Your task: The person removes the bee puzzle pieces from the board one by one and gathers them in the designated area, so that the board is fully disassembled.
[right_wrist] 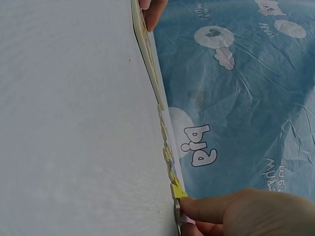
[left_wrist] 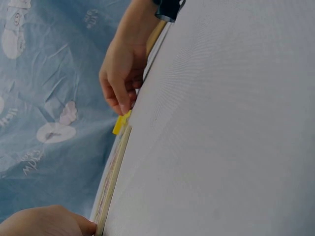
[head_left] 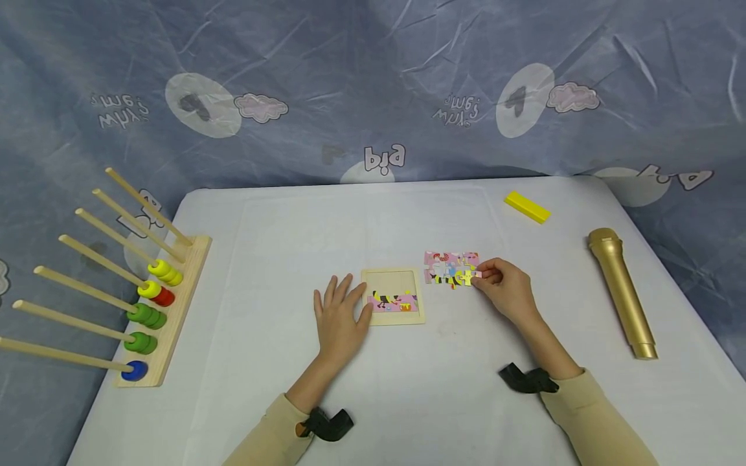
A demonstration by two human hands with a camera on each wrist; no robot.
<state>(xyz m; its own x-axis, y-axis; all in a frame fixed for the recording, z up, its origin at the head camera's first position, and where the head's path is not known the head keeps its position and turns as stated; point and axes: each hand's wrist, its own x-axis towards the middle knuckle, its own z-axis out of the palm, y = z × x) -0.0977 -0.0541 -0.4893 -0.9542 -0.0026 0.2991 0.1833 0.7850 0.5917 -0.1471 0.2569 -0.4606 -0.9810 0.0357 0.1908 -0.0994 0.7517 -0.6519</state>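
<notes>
My right hand pinches, thumb against finger, the right edge of a flat, rectangular, pink-and-yellow cluster of jigsaw pieces lying just left of my fingertips on the white tablecloth. Just beyond it, farther left, sits a square, pale wooden tray, its near part filled by a pink printed strip, its far part bare. My left hand, fingers spread and gripping nothing, touches the tray's left rim. I judge I am fitting the cluster together outside the tray; the next move seems to call for snugging its joints, then carrying it level, unbroken, leftward into the bare part, left hand steadying the rim.
</notes>
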